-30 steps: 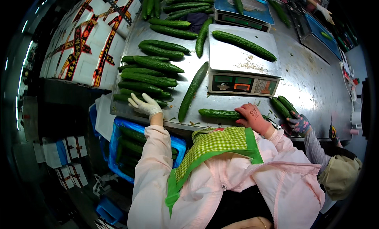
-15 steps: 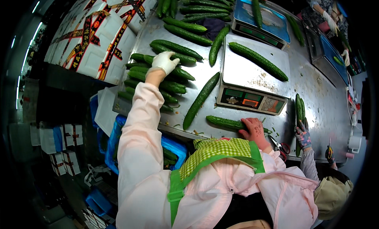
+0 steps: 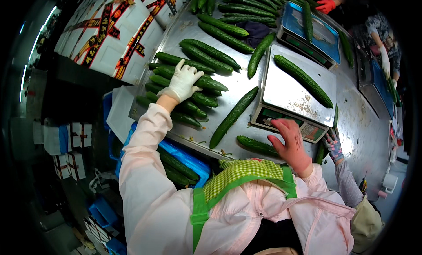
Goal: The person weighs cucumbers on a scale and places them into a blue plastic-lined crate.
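Observation:
My left hand (image 3: 181, 82), in a white glove, lies over a pile of dark green cucumbers (image 3: 187, 106) at the table's left edge. Its fingers are spread and touch the upper cucumbers, none lifted off the pile. My right hand (image 3: 292, 145), in a red glove, is raised with fingers apart and nothing in it. Partly hidden beside it, a cucumber (image 3: 257, 146) lies by the table's front edge. Between my hands a single cucumber (image 3: 234, 117) rests on the metal. Another cucumber (image 3: 303, 81) lies on the scale (image 3: 272, 94).
Behind the pile stand white foam boxes (image 3: 103, 39) with black-and-red tape. Below the table edge a blue-lined crate (image 3: 200, 167) holds cucumbers. A second scale (image 3: 285, 33) stands farther back. At right, a co-worker's patterned-gloved hand (image 3: 332, 147) is at a cucumber.
My right hand has let go of the cucumber at the front edge and risen. On the pile, my left hand's fingers have spread. The whole view has shifted slightly.

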A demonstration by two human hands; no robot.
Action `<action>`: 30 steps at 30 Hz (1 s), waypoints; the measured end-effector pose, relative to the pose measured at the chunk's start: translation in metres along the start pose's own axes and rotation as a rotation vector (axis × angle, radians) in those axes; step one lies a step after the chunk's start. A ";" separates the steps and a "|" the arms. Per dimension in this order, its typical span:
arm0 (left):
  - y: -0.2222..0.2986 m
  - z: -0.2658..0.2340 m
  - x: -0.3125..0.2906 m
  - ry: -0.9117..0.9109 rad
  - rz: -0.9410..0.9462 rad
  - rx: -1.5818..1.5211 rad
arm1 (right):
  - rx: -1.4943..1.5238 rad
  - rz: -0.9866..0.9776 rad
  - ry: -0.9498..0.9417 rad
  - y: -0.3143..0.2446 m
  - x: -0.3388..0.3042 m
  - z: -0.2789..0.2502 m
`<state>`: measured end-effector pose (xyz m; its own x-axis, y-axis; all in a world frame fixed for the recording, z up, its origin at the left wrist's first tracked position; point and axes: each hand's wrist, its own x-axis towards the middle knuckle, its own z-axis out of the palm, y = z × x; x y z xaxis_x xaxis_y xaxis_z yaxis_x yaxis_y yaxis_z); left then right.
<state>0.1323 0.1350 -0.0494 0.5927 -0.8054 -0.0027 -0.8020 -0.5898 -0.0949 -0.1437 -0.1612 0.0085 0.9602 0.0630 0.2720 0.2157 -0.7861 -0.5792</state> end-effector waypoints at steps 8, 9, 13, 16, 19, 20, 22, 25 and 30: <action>0.025 -0.017 -0.096 0.515 -0.020 0.054 | 0.268 0.070 -0.217 -0.034 0.135 0.034; 0.033 -0.021 -0.105 0.542 -0.052 0.064 | 0.328 0.121 -0.293 -0.039 0.140 0.044; 0.049 -0.012 -0.142 0.542 -0.181 0.117 | 0.347 0.086 -0.521 -0.057 0.159 0.087; 0.056 0.001 -0.161 0.532 -0.284 0.105 | 0.153 0.084 -0.440 -0.033 0.197 0.128; 0.057 0.017 -0.169 0.514 -0.372 0.102 | 0.079 0.275 -0.584 0.003 0.231 0.157; 0.056 0.020 -0.167 0.514 -0.397 0.082 | 0.031 0.308 -0.598 0.016 0.235 0.167; 0.057 0.039 -0.174 0.500 -0.474 0.042 | -0.011 0.364 -0.616 0.010 0.242 0.179; 0.060 0.062 -0.181 0.431 -0.505 -0.162 | 0.034 0.438 -0.615 0.001 0.248 0.193; 0.072 0.066 -0.186 0.366 -0.477 -0.464 | 0.102 0.459 -0.622 0.021 0.239 0.212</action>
<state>-0.0308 0.2464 -0.1214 0.8855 -0.3770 0.2715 -0.4618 -0.7781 0.4258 0.1281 -0.0323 -0.1013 0.8736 0.1023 -0.4758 -0.2411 -0.7583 -0.6057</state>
